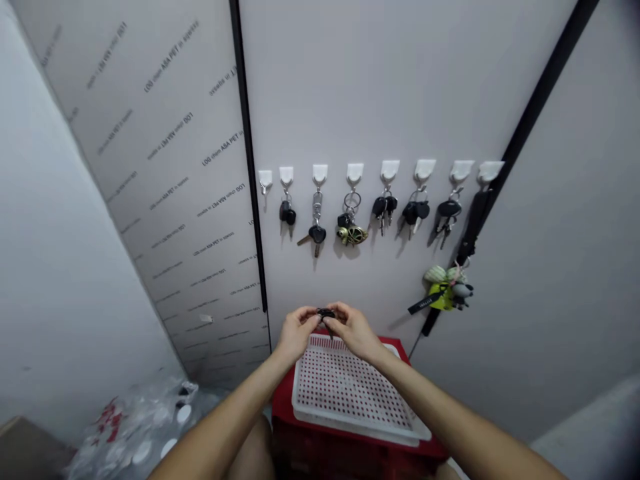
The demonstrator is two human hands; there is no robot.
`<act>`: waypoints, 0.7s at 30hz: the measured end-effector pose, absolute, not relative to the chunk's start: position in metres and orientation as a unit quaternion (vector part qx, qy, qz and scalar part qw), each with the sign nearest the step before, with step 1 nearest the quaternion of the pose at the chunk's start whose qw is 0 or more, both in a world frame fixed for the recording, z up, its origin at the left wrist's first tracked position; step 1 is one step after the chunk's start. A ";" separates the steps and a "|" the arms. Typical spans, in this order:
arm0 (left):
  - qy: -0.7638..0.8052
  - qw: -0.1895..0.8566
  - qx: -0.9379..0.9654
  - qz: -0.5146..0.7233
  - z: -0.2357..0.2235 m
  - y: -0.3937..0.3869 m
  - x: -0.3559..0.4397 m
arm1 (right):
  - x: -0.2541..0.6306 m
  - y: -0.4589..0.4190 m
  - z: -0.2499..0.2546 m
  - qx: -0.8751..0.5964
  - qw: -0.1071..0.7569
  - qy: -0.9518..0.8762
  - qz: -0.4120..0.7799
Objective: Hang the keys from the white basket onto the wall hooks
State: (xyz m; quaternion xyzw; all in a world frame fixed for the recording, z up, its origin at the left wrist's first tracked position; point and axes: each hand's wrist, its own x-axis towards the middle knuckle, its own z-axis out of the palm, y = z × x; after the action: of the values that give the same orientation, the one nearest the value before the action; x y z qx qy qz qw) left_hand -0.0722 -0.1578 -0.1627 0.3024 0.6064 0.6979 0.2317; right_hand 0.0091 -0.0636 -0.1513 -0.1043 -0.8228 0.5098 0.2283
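Between my left hand (299,329) and my right hand (352,327) is a small bunch of dark keys (327,314). Both hands are closed on it, fingertips and thumbs pinching from either side. The fingers hide part of the bunch, so its ring is hard to make out. Just below the hands lies a white perforated plastic basket (350,387). Above them, a row of white adhesive hooks (355,173) is stuck to the pale panel. Keys with black heads (317,234) and a brass turtle charm (352,235) hang there. The leftmost hook (265,179) carries nothing.
The basket rests on a red surface (283,400). At the right, a bunch with a yellow-green pouch and plush charms (443,293) dangles low by the dark strip. Clear plastic bags with white-capped items (143,433) lie at lower left. A printed panel (190,167) stands left.
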 end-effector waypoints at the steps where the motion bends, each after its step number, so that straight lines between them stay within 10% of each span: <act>1: 0.611 0.218 0.303 0.699 -0.157 -0.160 -0.076 | 0.007 -0.066 -0.145 -0.100 0.242 -0.839 0.477; 21: 0.599 -0.054 0.298 0.741 0.009 -0.181 -0.168 | -0.095 -0.113 0.008 -0.037 0.479 -0.867 0.129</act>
State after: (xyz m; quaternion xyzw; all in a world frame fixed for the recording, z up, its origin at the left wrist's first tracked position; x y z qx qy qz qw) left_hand -0.1685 -0.1806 0.0085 0.2984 0.5989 0.7412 -0.0536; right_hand -0.0952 -0.1131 0.0084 -0.0375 -0.8672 0.1290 0.4794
